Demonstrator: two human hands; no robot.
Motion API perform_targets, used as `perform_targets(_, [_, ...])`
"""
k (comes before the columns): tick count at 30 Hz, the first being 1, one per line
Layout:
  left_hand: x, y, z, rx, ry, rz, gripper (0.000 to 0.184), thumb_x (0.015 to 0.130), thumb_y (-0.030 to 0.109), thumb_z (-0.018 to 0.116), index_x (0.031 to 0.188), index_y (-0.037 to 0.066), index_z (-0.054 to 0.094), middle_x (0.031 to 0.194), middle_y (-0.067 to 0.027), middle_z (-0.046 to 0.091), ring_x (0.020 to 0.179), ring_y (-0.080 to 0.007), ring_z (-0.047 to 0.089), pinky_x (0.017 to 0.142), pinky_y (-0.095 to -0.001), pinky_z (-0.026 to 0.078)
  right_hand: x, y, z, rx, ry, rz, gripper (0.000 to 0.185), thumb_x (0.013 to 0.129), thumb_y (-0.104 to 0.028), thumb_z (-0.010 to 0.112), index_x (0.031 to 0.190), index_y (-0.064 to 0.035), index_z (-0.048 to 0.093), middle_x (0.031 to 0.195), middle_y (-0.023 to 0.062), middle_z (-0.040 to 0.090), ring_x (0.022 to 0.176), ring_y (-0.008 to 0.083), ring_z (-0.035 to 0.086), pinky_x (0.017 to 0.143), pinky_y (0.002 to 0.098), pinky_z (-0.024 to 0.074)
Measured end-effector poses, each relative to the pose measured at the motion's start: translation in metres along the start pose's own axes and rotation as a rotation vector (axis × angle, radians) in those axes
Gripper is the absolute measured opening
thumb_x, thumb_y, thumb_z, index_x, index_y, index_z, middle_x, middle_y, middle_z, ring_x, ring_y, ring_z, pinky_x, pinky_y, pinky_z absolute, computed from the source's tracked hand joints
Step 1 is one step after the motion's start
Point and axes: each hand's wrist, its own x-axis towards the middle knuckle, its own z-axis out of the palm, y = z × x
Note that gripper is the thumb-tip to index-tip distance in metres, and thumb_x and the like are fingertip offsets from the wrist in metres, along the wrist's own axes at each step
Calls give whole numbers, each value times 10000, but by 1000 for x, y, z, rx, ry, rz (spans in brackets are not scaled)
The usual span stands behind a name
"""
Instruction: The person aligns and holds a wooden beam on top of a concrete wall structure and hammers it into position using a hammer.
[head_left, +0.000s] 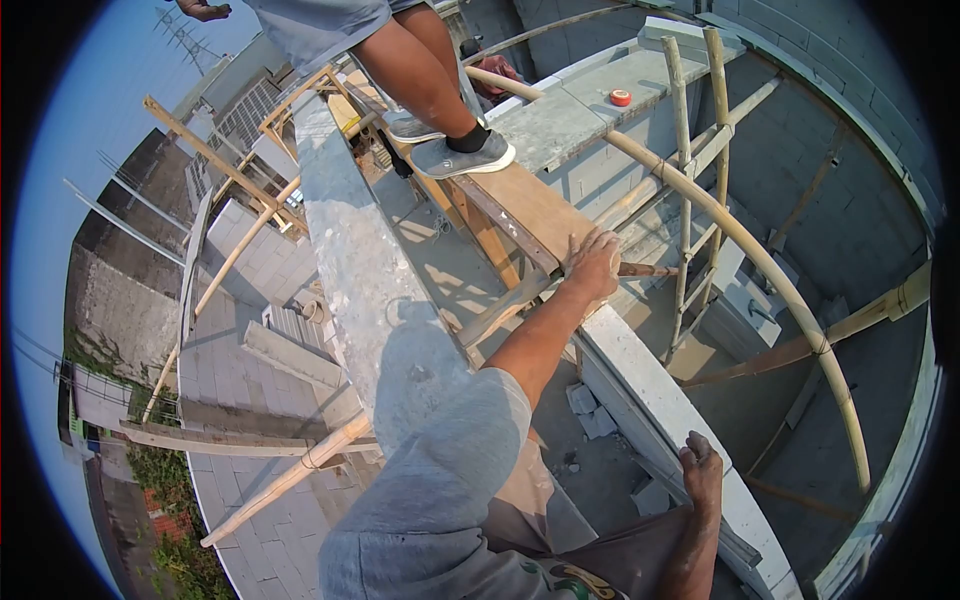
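Observation:
My left hand (595,262) lies on the near end of a brown wooden plank (535,210), its fingers stretched over the top face. My right hand (702,468) is loosely closed above the white block wall top (655,395), beside my knee; nothing shows in its fingers. Another person's grey shoe (463,156) stands on the same plank, just beyond my left hand. Under the plank, a wooden frame (490,245) bears it up.
A mortar-stained ledge (350,220) runs along the left, with a drop outside it. Bamboo poles (770,255) cross the right side. A red tape measure (620,98) lies on the far grey slab (560,125). Broken blocks (592,410) lie on the floor below.

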Motion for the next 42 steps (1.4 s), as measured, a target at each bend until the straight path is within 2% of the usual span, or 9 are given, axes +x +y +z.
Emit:
perform_targets(18, [-1,2,-7,4,-60,-18,713,744,223,743,1391,153,450,1520,5,352,1473,-220,198,1186,-598,81,0,3,0,13,-2,17,426,866,-102,605,1251,80,578,1171,286,649,1142,351,634,992,390,474])
perform_targets(33, [-1,-9,6,4,27,66,678,750,212,738,1367,125,471,1518,-14,353,1460,-240,221,1187,-573,100,3,10,3,22,-10,19,428,872,-113,605,1252,82,573,1150,286,658,1116,347,648,971,386,487])
perform_targets(36, [-1,-9,4,-1,16,65,672,755,213,735,1368,131,472,1513,-16,362,1461,-237,220,1187,-572,100,3,4,2,0,-14,27,426,872,-117,605,1249,80,576,1144,283,661,1110,347,651,967,385,487])
perform_targets(39, [0,-11,10,13,10,36,683,788,237,729,1396,187,422,1533,-4,329,1474,-223,192,1187,-584,92,5,2,1,-12,-20,16,425,872,-122,607,1250,70,579,1142,275,665,1104,348,652,963,387,488])
perform_targets(42, [-2,-6,3,18,-19,37,682,797,252,726,1403,184,421,1531,-2,334,1472,-221,200,1190,-578,89,0,15,3,-11,-3,21,427,872,-131,610,1255,55,582,1144,262,667,1101,352,650,958,390,491])
